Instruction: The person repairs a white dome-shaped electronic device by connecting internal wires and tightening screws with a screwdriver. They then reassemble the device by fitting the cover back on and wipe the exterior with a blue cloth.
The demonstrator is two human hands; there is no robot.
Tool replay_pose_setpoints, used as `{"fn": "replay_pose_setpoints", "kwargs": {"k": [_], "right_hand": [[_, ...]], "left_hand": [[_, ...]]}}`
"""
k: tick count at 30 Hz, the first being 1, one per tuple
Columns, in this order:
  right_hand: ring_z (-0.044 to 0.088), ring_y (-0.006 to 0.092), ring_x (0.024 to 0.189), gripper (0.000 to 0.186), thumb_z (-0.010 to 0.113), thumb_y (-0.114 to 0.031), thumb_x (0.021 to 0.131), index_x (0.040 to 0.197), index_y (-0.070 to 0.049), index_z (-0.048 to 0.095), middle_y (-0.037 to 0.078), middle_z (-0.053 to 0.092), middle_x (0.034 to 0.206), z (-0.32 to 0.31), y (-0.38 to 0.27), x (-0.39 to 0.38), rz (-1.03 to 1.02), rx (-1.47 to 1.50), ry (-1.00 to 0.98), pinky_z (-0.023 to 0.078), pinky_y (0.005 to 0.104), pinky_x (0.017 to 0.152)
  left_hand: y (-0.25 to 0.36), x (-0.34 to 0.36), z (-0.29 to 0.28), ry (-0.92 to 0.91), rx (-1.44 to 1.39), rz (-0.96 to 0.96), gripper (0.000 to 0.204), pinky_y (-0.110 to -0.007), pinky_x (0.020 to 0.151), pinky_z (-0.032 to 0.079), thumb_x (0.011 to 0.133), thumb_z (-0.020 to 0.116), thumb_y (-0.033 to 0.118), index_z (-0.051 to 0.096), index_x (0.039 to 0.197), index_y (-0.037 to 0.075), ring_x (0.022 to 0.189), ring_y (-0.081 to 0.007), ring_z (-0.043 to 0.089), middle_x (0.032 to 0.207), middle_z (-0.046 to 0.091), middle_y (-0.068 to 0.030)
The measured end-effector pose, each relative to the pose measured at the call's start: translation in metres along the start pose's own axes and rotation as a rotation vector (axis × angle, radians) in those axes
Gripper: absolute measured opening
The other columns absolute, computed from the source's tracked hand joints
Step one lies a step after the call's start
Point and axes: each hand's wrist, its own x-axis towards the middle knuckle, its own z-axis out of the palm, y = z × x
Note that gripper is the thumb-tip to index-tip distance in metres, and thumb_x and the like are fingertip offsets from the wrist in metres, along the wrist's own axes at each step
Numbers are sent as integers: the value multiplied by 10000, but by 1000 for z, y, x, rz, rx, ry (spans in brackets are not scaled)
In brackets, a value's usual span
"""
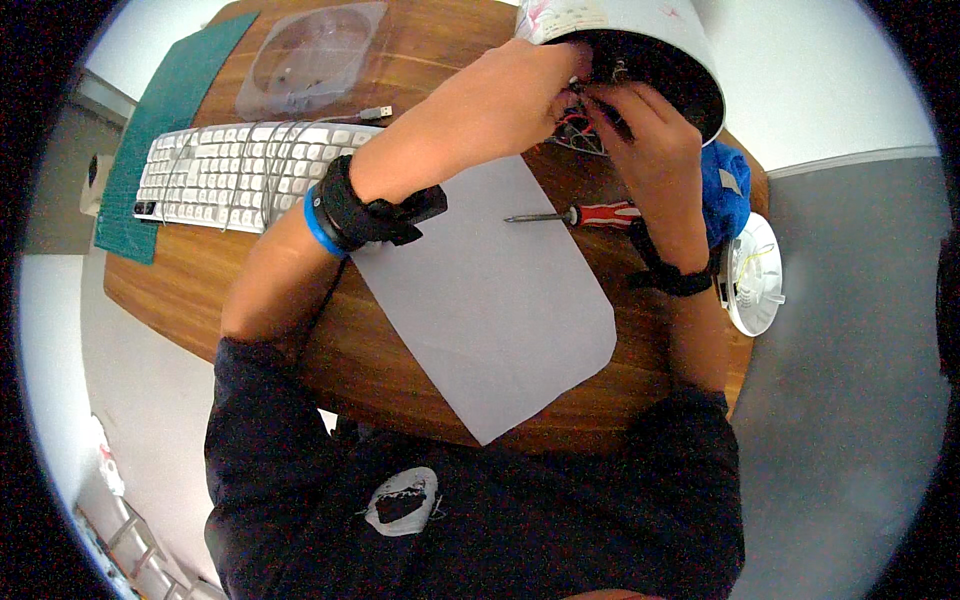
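A white cylindrical housing [690, 35] lies on its side at the far edge of the table, its dark open end facing me. Thin red and pale wires [575, 130] show inside its lower rim. Both my hands are at this opening, close together. My left hand [548, 85] has its fingers curled at the rim, tips partly hidden in shadow. From the right, my right hand [650, 130] meets it with thumb and fingers pinched. Something small and dark sits between the fingertips, too small to name. A screwdriver [605, 215] with a red and white handle lies below my right hand.
White paper [490, 300] covers the table's middle. Left are a white keyboard [210, 180] with a grey USB cable [375, 113] across it, a green cutting mat [180, 100] and a clear plastic tray [315, 50]. A blue cloth [725, 195] and white round part [757, 275] sit at the right edge.
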Motion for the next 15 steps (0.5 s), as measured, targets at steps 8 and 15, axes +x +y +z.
{"fn": "replay_pose_setpoints", "kwargs": {"k": [8, 15], "right_hand": [[741, 359, 879, 187, 784, -160, 898, 1050, -58, 745, 160, 742, 1040, 6, 1, -2, 17, -38, 16, 618, 436, 746], [733, 367, 888, 216, 779, -118, 888, 1084, -53, 715, 153, 728, 1029, 6, -1, 1, -35, -46, 30, 621, 437, 750]], "left_hand": [[3, -1, -2, 4, 9, -10, 275, -567, 759, 585, 970, 686, 163, 639, 1218, 53, 923, -498, 703, 952, 735, -255], [-4, 1, 2, -3, -2, 17, 318, -574, 758, 586, 954, 704, 197, 628, 1227, 52, 919, -497, 704, 962, 735, -250]]}}
